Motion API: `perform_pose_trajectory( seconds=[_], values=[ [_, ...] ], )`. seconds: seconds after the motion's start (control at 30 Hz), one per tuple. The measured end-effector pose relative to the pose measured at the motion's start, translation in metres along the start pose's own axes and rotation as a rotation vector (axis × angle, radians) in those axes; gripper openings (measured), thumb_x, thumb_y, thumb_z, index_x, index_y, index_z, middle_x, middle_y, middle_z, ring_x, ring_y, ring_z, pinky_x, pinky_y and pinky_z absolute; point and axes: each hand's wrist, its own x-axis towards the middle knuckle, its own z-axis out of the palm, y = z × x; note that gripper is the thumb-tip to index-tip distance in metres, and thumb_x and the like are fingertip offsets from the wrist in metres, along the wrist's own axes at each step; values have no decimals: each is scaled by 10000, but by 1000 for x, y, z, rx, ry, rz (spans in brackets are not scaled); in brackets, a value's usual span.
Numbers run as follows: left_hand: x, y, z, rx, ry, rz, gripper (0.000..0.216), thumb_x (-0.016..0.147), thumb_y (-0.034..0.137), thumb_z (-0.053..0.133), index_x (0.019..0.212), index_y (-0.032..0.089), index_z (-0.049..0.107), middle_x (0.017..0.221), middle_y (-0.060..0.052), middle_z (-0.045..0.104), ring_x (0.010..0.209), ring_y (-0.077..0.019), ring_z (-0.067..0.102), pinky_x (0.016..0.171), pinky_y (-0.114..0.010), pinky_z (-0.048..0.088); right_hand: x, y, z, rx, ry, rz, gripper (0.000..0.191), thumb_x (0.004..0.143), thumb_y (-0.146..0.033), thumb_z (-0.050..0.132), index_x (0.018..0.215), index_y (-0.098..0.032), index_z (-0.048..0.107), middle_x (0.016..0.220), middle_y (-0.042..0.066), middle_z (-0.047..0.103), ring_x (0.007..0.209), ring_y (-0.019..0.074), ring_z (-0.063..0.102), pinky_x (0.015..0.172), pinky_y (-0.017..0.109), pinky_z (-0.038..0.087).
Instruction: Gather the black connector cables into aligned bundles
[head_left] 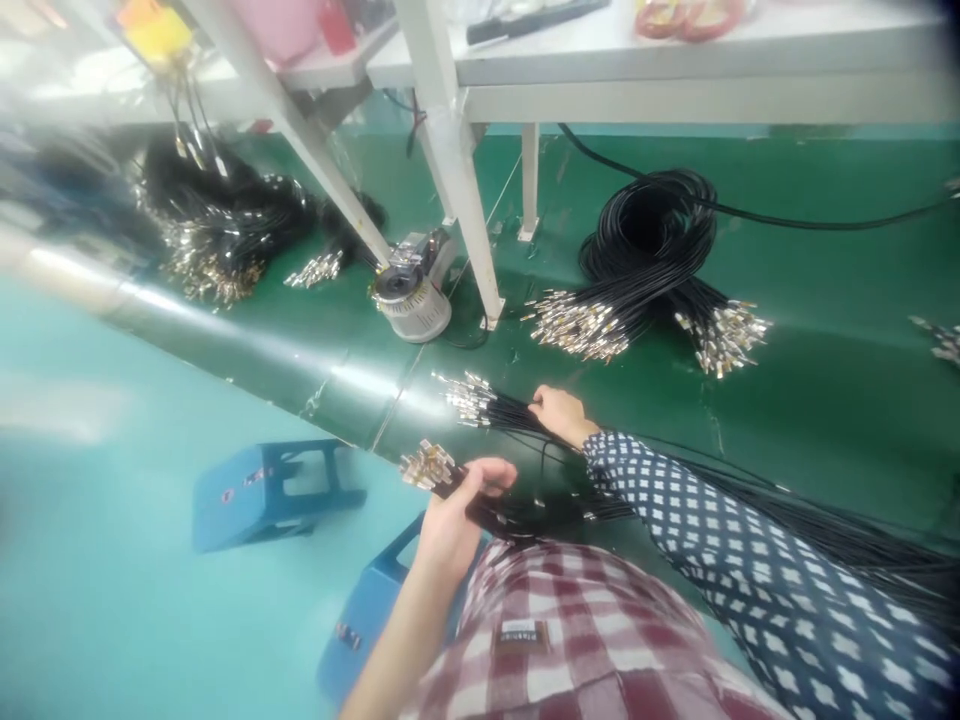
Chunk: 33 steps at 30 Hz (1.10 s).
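My left hand (461, 505) is wrapped round a bundle of black cables, whose metal connector ends (427, 464) stick out to the left of my thumb. Farther from my body, my right hand (561, 414) is closed on black cables of another bundle (514, 411) lying on the green mat. That bundle's silvery tips (469, 398) fan out leftward. How many cables my right fingers pinch is hidden. Long black cables (810, 520) trail to the right beneath my patterned sleeve.
A coiled cable bundle (652, 225) with many connector ends lies beyond my hands. Near the table leg (476, 230) stands a small round grey machine (412, 300). More cables (225, 230) heap at the left. Blue stools (262, 495) stand on the floor below the mat's edge.
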Motion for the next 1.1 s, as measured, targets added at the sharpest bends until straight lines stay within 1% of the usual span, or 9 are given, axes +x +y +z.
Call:
perform_pose_trajectory(
  seconds=[0.17,0.3,0.43,0.6,0.7,0.8,0.9,1.0,1.1],
  values=[
    [-1,-2,0,-77,-15,-10,255,809,367,666,834,119,720,642,-49,646,749,-242,666,909,-453,451,-2,11,-9,56,51,-65,168,868,-296,570,820,-219,712,975,52,713,905,203,623,760,283,435],
    [4,0,5,-80,-38,-4,245,828,358,648,825,119,703,496,30,489,539,-143,578,800,-386,480,-22,16,-31,182,136,-161,230,913,-317,489,864,-202,681,956,58,716,914,201,612,787,291,434],
    [10,5,16,-112,-27,40,206,823,321,664,855,118,682,484,84,319,419,-41,328,538,-231,363,-65,14,-48,369,63,-268,291,935,-400,446,857,-186,627,666,5,675,614,139,587,634,249,450],
    [17,17,38,-93,-60,110,299,811,271,682,1089,166,644,504,99,263,439,-44,260,502,-213,268,-138,17,-51,763,-102,-317,336,898,-492,512,825,-176,599,550,-14,593,552,124,525,612,256,435],
    [19,17,50,-52,-47,121,270,792,288,702,1018,143,673,489,104,247,431,-35,236,495,-218,259,-166,17,-46,812,-139,-304,335,905,-487,510,800,-179,590,536,-19,575,539,119,504,594,257,411],
    [16,11,55,59,-60,72,211,729,279,755,836,105,702,468,98,281,421,-27,247,481,-229,257,-175,14,-42,839,-108,-313,335,911,-487,500,802,-181,582,535,-20,571,527,116,493,569,254,390],
    [9,6,52,170,-119,-10,243,667,249,795,842,99,718,487,78,372,417,-26,286,473,-235,258,-173,10,-42,862,-90,-332,333,912,-488,495,816,-180,578,542,-22,567,518,113,489,552,249,381],
    [8,8,47,128,-102,3,268,667,229,784,903,118,719,470,90,360,414,-24,277,481,-229,273,-171,9,-43,852,-110,-332,330,908,-485,502,823,-178,588,542,-23,561,518,112,488,545,244,382],
    [11,11,45,56,-51,35,185,644,201,791,784,126,697,440,94,351,411,-29,284,485,-228,301,-172,10,-43,816,-134,-311,337,900,-488,514,808,-176,601,538,-21,558,516,110,473,537,242,372]
  ],
)
